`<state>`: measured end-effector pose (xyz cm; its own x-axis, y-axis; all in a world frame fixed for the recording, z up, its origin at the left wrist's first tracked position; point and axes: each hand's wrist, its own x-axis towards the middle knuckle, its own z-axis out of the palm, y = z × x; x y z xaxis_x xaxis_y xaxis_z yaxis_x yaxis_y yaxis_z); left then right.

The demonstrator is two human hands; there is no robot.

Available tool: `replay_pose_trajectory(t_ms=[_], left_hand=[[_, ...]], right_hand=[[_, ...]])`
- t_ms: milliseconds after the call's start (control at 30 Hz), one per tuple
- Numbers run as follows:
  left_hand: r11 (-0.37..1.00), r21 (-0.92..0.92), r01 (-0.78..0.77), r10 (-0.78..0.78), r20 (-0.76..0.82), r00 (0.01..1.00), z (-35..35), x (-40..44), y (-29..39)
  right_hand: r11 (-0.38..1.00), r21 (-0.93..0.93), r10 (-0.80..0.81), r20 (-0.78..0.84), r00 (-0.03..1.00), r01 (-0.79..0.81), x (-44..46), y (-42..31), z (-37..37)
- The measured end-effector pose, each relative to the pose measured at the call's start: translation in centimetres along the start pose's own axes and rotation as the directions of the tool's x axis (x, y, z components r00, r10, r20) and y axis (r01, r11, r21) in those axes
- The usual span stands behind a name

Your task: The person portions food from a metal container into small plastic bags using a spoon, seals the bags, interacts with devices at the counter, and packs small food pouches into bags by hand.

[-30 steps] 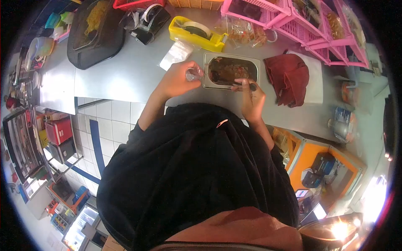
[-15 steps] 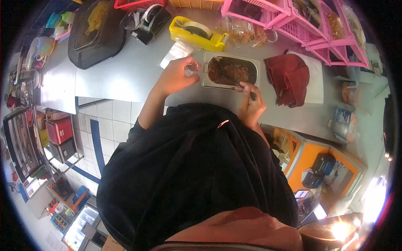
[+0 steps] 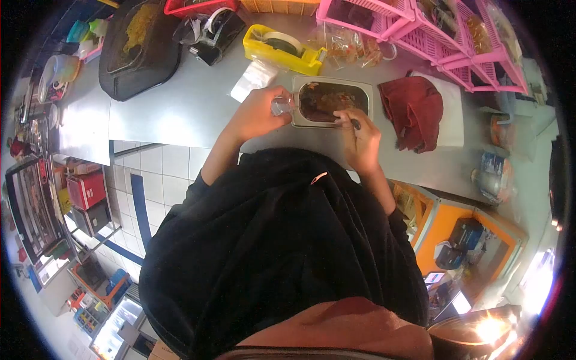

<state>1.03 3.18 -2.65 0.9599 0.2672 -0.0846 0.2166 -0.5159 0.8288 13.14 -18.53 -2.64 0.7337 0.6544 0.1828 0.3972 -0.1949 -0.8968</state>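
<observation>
On the counter sits a metal tray holding dark, oily food with reddish bits. My left hand, at the tray's left edge, is wrapped round a small clear plastic bag. My right hand is at the tray's near right edge, fingers closed on a utensil with a dark handle; its other end points into the tray. White plastic sheets lie just beyond my left hand. A dark red cloth lies to the right of the tray.
A yellow tape dispenser stands behind the tray. Pink baskets with packets are at the back right. A black covered container and a black dispenser stand at the back left. An orange cabinet is below the counter, right.
My right hand drew back from the tray toward my body, then moved forward over its near edge again with the utensil. My left hand shifted slightly, keeping the bag beside the tray.
</observation>
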Motion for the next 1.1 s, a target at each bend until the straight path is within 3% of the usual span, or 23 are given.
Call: replay_pose_trajectory(t_ms=[67,100,167,200,267,300,367,400,467,567,700,800,867,1033,1100], left_hand=[[1.0,-0.001,-0.029,0.029,-0.02,0.999,0.1,-0.1,0.2],[1.0,-0.001,-0.03,0.03,-0.02,0.999,0.0,-0.1,0.2],[1.0,-0.012,-0.024,0.024,-0.001,1.0,0.0,-0.1,0.2],[1.0,-0.012,-0.026,0.026,-0.005,1.0,0.0,-0.2,0.2],[0.999,-0.001,-0.045,0.045,-0.017,0.999,0.2,-0.3,0.2],[0.999,-0.001,-0.045,0.045,-0.018,0.999,0.2,-0.4,0.3],[0.999,-0.035,-0.033,0.033,-0.001,0.999,0.1,-0.6,0.4],[0.999,-0.036,-0.033,0.033,-0.002,0.999,0.2,-0.7,0.4],[0.996,-0.053,-0.065,0.065,-0.001,0.998,0.2,-0.7,0.2],[0.99,-0.138,-0.005,0.009,0.035,0.999,0.0,-0.8,0.5],[0.996,-0.093,-0.011,0.013,0.025,1.0,0.1,-0.8,0.6],[0.998,0.019,-0.067,0.067,-0.017,0.998,0.3,-0.8,0.6],[0.991,-0.093,-0.1,0.099,-0.021,0.995,0.2,-0.9,0.9],[0.991,-0.086,-0.103,0.101,-0.026,0.995,0.5,-1.2,0.8],[0.992,-0.056,-0.111,0.109,-0.023,0.994,0.4,-1.3,0.8]], right_hand=[[0.894,-0.255,-0.35,0.113,0.93,0.368,0.6,0.4,-0.4],[0.894,-0.255,-0.35,0.113,0.93,0.367,0.6,0.2,-0.4],[0.973,-0.077,-0.193,0.229,0.954,0.215,0.5,-0.2,-0.2],[0.973,-0.078,-0.197,0.229,0.953,0.219,0.4,-0.2,-0.2],[0.999,0.047,-0.035,0.221,0.975,0.025,0.1,0.1,0.1],[0.999,0.046,-0.036,0.222,0.974,0.026,0.0,0.4,0.3],[0.926,0.271,0.254,0.07,0.965,-0.263,-0.1,1.1,1.0],[0.926,0.27,0.254,0.071,0.965,-0.263,0.0,1.2,1.0],[0.792,0.515,0.411,-0.054,0.91,-0.327,0.3,1.4,0.8],[0.771,0.562,0.444,-0.138,0.886,-0.299,0.1,1.4,0.8],[0.81,0.526,0.4,-0.174,0.9,-0.259,-0.8,-0.5,1.5],[0.896,0.391,0.278,-0.128,0.952,-0.209,-1.8,-1.4,1.8],[0.986,0.078,-0.144,-0.075,0.987,0.15,-2.2,-1.3,2.1],[0.973,0.097,-0.202,-0.076,0.977,0.208,-2.4,-1.7,2.4],[0.931,0.364,0.11,-0.21,0.971,-0.027,-2.6,-2.4,2.7]])
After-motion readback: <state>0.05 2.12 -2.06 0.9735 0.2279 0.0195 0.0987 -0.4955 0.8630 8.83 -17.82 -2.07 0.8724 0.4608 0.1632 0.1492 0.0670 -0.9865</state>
